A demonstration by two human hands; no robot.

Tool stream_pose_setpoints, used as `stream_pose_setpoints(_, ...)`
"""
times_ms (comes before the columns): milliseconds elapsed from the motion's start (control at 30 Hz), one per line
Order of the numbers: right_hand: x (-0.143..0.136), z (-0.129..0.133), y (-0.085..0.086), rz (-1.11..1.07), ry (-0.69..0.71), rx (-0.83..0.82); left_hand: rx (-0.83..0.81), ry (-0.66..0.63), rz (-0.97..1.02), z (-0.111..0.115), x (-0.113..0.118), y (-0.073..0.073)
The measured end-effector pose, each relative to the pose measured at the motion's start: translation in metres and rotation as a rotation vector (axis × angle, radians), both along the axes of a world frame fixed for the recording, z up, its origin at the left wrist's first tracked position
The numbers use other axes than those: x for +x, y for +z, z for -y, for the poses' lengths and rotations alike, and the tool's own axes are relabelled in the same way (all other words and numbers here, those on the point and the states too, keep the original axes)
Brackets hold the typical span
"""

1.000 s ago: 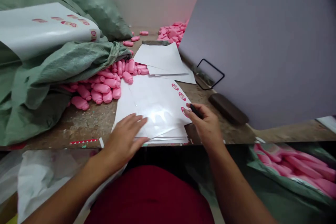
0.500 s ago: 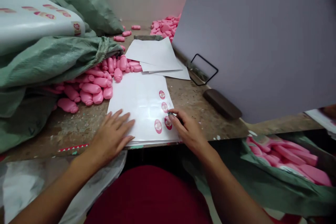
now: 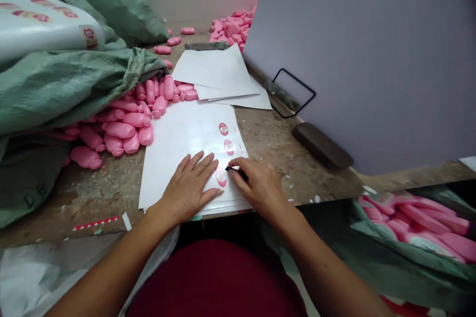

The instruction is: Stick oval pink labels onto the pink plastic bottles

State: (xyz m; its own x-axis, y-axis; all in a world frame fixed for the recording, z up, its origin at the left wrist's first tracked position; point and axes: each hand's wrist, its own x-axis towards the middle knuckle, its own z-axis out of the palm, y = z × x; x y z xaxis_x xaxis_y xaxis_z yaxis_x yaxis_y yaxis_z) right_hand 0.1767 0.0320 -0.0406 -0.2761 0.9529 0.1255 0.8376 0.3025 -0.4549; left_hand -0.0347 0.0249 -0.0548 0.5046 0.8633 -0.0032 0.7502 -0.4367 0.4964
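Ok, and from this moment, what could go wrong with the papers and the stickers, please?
The right hand holds a small dark tool with its tip by a pink sticker; a slip might scratch or tear it. The left hand presses close by, so its fingers could get poked. Pink bottles touch the sheets and might roll onto them.

Small workshop: worn, paint-flecked workbench (image 3: pixel 271 183), heaped pink bottles (image 3: pixel 121 130), bulging green sacks (image 3: pixel 111 0).
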Motion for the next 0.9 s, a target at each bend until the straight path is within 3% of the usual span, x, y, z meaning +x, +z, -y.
stream_pose_setpoints(367,-0.008,0.004,-0.004,0.105,-0.007,0.104,0.021,-0.001,0.001,0.000,0.003,-0.002)
stream_pose_setpoints(667,-0.003,-0.005,-0.002,-0.099,-0.032,-0.051,0.000,0.007,0.038,0.000,0.002,-0.003)
stream_pose_setpoints(900,-0.005,-0.004,-0.002,0.021,-0.035,0.010,-0.032,0.038,0.128,0.001,0.002,-0.004)
